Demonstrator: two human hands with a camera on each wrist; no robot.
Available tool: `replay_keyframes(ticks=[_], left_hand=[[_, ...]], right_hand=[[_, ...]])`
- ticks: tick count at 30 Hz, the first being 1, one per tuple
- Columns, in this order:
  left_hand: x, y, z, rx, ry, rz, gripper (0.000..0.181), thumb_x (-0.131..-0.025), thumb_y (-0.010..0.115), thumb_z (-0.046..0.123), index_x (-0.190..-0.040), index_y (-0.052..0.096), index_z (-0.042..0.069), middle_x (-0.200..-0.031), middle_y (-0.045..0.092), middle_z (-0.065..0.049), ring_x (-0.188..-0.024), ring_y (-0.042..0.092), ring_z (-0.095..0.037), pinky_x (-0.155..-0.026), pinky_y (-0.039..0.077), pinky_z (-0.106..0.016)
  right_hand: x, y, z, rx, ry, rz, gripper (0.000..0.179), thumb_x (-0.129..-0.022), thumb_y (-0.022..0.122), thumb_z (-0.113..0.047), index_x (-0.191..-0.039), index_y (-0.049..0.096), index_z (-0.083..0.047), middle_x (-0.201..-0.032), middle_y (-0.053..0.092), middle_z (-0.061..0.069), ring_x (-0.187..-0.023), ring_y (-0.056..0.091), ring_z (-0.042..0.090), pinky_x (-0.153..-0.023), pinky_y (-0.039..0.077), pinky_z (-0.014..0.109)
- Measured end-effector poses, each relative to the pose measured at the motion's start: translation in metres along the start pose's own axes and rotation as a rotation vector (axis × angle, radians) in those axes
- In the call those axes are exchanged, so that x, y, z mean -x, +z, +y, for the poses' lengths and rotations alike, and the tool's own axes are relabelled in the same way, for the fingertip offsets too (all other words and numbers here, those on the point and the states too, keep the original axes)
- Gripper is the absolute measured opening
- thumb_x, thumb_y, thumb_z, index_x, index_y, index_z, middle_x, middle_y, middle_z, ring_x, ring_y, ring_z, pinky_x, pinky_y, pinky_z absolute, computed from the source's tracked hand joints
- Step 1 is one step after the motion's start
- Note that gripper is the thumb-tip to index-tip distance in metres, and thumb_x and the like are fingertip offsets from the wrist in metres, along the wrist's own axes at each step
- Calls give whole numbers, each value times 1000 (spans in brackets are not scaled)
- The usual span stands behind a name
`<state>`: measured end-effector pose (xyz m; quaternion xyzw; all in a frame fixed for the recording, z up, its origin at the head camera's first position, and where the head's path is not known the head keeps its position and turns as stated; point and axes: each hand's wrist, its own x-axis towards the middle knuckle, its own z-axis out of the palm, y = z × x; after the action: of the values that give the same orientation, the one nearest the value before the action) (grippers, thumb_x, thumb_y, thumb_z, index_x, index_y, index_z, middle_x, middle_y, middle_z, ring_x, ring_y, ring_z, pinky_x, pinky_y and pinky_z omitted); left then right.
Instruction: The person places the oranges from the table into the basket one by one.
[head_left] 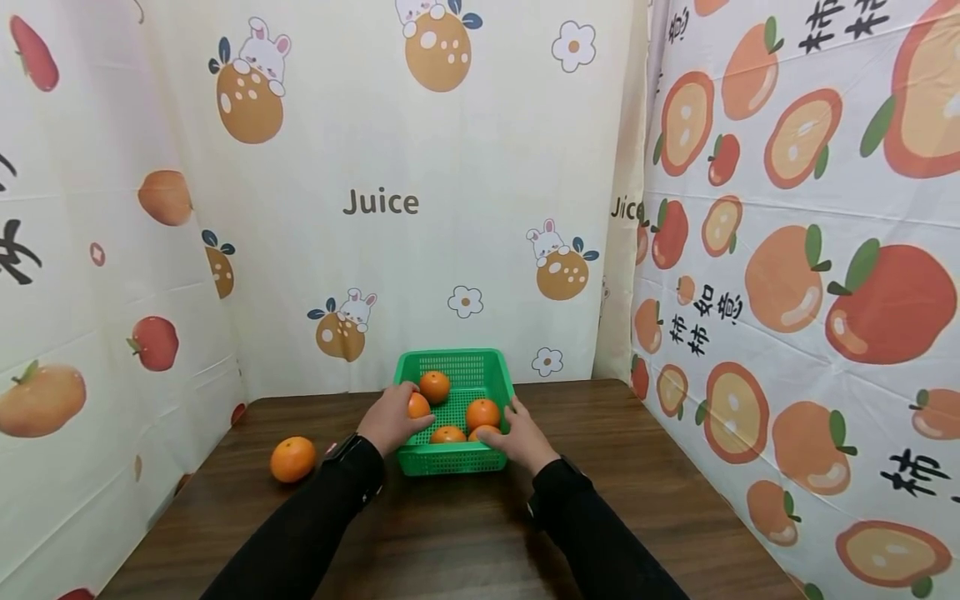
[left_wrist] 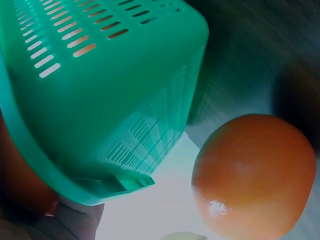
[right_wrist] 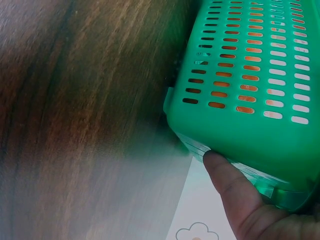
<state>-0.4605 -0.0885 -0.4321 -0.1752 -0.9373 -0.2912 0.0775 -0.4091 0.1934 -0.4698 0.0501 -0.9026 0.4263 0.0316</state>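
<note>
A green plastic basket [head_left: 452, 459] with slotted walls stands on the table and holds several oranges. My left hand [head_left: 392, 419] reaches over its left rim, thumb and fingers around an orange [head_left: 418, 406] inside. In the left wrist view, fingertips [left_wrist: 75, 220] show beside that orange, past the basket's rim. My right hand [head_left: 528, 439] grips the right side of the basket, thumb over the rim and fingers along the outside. One straight finger [right_wrist: 227, 182] lies against the outer wall in the right wrist view. Another orange [head_left: 483, 414] sits near the right hand's thumb.
A loose orange [head_left: 293, 460] lies on the brown wooden table [head_left: 450, 542], left of the basket and near my left forearm. Behind the basket hangs a printed curtain [head_left: 480, 250]. Fruit-patterned cloth [head_left: 795, 333] walls the right side, and similar cloth hangs at left.
</note>
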Motion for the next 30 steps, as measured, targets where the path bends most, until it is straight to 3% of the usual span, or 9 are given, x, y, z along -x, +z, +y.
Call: replay_keyframes(ticks=[6, 16, 24, 30], left_hand=[[-5, -1, -1, -64, 21, -30, 59, -93, 82, 43, -138, 61, 12, -119, 63, -9, -93, 59, -22, -83, 55, -38], [-18, -2, -4, -49, 59, -130, 52, -92, 83, 38, -132, 62, 11, -106, 62, -4, -88, 57, -20, -77, 51, -35], [-22, 1, -6, -62, 78, -149, 53, -92, 84, 40, -133, 63, 14, -109, 61, -3, -91, 57, -20, -80, 52, -35], [-24, 2, -8, -87, 154, -146, 52, -92, 84, 40, -135, 63, 19, -112, 60, -2, -91, 57, -18, -81, 52, -36]], right_hand=[[-3, 2, 0, -10, 31, -9, 95, -100, 71, -53, -164, 31, 4, -181, 7, 14, -163, 24, 42, -127, 31, 59], [0, 0, -2, 0, 29, 2, 92, -101, 71, -50, -164, 32, 5, -180, 8, 15, -162, 25, 43, -126, 31, 61], [1, 1, 0, -7, 33, -3, 91, -102, 70, -50, -164, 32, 5, -180, 7, 15, -162, 24, 42, -127, 31, 59], [-4, 1, 3, -7, 38, -7, 91, -102, 70, -49, -164, 31, 4, -181, 6, 14, -162, 24, 42, -126, 32, 60]])
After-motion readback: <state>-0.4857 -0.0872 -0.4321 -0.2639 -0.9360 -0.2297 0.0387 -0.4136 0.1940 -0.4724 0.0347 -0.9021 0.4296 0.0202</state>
